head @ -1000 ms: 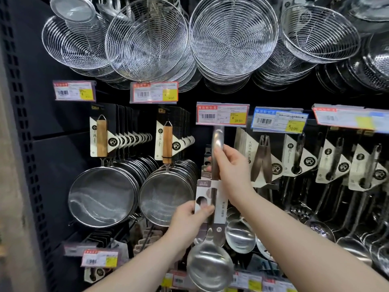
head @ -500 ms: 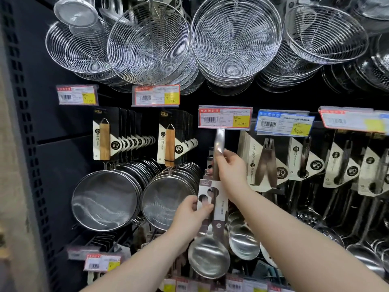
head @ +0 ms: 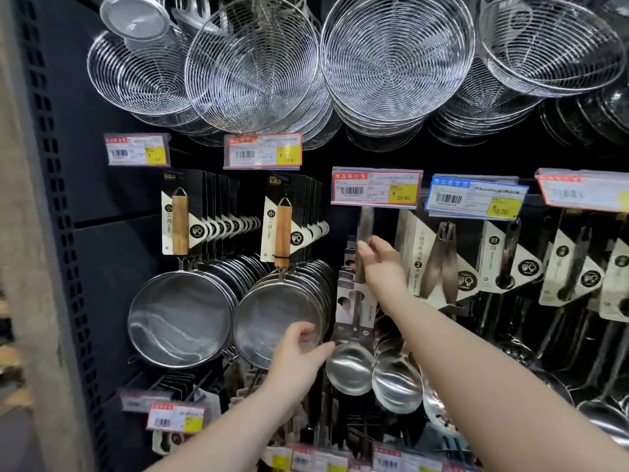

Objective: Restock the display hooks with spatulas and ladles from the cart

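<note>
One ladle (head: 350, 367), handle between right hand (head: 381, 267) fingers, bowl just beside loose, empty left hand (head: 299, 359) fingers.

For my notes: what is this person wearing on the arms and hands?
Nothing. The left forearm and right forearm are bare to the frame's edge, no sleeve or watch. The left hand and right hand are ungloved, with no ring visible.

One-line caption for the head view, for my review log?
Right hand grips a carded ladle by its handle below a price tag; left hand hovers beside its bowl.
</note>
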{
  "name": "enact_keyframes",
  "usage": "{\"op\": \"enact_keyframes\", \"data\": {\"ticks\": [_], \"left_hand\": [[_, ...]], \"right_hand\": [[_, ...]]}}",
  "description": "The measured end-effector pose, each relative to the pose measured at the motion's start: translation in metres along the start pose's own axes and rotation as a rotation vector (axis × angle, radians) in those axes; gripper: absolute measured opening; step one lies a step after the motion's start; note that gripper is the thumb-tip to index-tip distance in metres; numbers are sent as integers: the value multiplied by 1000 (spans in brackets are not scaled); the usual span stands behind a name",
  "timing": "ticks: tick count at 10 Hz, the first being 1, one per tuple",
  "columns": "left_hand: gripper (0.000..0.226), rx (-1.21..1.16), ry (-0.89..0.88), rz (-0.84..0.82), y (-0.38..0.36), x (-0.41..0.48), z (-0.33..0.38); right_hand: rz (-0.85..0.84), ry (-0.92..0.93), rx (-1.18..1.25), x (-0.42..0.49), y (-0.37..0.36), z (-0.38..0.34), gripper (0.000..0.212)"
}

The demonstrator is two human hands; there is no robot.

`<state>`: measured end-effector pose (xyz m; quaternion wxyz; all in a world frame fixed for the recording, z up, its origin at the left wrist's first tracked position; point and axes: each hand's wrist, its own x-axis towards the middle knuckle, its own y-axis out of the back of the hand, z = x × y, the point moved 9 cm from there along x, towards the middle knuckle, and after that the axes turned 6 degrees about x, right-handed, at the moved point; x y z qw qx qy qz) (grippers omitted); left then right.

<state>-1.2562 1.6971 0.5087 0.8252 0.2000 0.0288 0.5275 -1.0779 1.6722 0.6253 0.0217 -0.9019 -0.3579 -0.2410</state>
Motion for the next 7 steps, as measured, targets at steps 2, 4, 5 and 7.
{"op": "enact_keyframes", "data": {"ticks": [2, 4, 5, 7], "left_hand": [[32, -8, 1, 18, 14, -10, -2], [25, -38, -9, 20, 36, -22, 1], [25, -41, -27, 29, 50, -34, 3], [30, -27, -56, -23, 65, -55, -7]], "right_hand": [[10, -22, -1, 3, 0, 2, 23], [2, -62, -96, -8, 2, -8, 25], [-16, -95, -257, -23, 1, -17, 31], [10, 20, -557, -85, 5, -51, 40]]}}
